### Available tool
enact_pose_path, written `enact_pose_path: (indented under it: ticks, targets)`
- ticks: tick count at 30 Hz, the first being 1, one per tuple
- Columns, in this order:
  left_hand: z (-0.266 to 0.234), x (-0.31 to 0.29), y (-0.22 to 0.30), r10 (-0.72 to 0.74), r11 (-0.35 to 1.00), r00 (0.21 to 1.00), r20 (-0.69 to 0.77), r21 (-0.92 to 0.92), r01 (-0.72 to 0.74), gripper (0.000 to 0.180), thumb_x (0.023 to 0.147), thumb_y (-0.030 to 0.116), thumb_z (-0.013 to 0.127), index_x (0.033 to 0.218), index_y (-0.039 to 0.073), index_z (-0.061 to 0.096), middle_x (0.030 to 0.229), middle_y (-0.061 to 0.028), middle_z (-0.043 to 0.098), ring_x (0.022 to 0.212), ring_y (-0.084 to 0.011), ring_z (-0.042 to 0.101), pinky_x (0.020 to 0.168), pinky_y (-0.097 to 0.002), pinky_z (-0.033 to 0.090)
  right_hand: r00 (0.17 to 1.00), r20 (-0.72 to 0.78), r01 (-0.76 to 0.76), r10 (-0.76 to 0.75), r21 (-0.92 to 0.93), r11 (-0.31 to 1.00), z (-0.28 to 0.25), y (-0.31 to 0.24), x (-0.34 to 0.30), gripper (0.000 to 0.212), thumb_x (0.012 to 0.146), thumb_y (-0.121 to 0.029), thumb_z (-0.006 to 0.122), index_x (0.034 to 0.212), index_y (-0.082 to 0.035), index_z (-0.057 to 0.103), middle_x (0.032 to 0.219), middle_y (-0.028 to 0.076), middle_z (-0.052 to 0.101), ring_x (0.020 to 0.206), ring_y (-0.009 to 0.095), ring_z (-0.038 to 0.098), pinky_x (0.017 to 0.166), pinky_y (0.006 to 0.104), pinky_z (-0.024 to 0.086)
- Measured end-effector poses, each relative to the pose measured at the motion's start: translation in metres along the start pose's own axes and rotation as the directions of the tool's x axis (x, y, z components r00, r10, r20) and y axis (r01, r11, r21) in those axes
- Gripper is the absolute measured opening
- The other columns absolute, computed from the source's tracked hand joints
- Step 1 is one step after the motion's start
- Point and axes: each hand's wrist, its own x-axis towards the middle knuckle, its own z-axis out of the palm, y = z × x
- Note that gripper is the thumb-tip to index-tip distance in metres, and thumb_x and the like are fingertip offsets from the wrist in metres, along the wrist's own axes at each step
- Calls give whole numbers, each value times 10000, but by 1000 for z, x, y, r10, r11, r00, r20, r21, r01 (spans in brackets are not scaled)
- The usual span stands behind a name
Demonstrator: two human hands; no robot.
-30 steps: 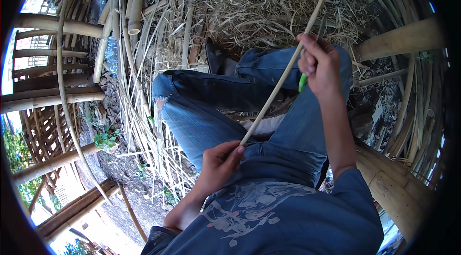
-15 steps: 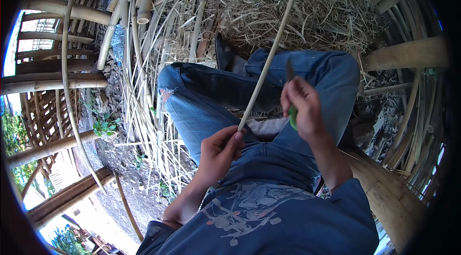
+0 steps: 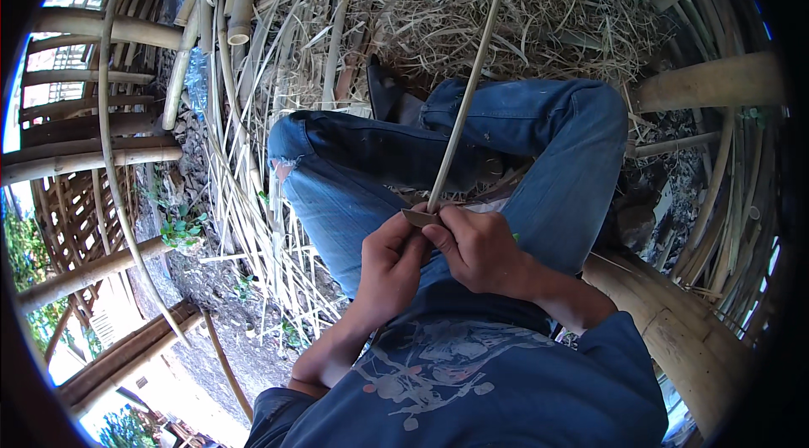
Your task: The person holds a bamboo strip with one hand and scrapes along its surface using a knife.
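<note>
A long, thin bamboo strip (image 3: 468, 98) slants from my lap up past the top edge of the view. My left hand (image 3: 392, 261) is closed on its near end, thumb and fingers pinched together. Close beside it, my right hand (image 3: 479, 247) is closed round a knife (image 3: 420, 218), whose handle is hidden in the fist. The blade lies across the strip's near end, just above my left fingertips. Whether the edge cuts into the strip cannot be made out. Both hands are above my lap, between my crossed legs in blue jeans (image 3: 337, 187).
Loose split bamboo strips (image 3: 274, 233) lie left of my legs. A heap of shavings (image 3: 522, 31) spreads beyond my feet. Bamboo poles (image 3: 242, 1) lean at the upper left, and thick bamboo (image 3: 674, 321) runs close by my right side. A slatted bamboo frame (image 3: 93, 153) stands at the left.
My right hand has come down and left with the knife, from above my right thigh to the strip's near end. My left hand keeps its hold; the strip has shifted slightly left.
</note>
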Motion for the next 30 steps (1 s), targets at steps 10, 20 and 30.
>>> enact_pose_path:
  ticks: [10,20,30]
  targets:
    - [0,-4,-4,99,989,995,16,110,-100,255,983,23,425,1197,-66,533,986,-56,609,885,-77,568,773,-204,466,999,50,14,-13,-21,1000,-7,-1,2,297,968,-277,496,857,-9,558,610,132,587,509,288,618,423,378,458]
    - [4,-9,7,71,992,996,-56,108,-65,175,976,38,464,995,-72,599,857,-67,585,791,-82,516,690,-239,442,999,22,42,-40,-91,995,-13,1,5,270,946,-252,538,811,-19,530,624,134,589,523,287,625,437,367,472]
    - [5,-11,-1,5,995,983,-183,96,13,262,981,171,526,907,-57,632,667,9,535,613,-35,426,529,-199,355,996,8,85,-85,-154,984,-10,-2,-1,269,931,-245,555,813,-4,528,640,134,588,523,276,627,431,355,473]
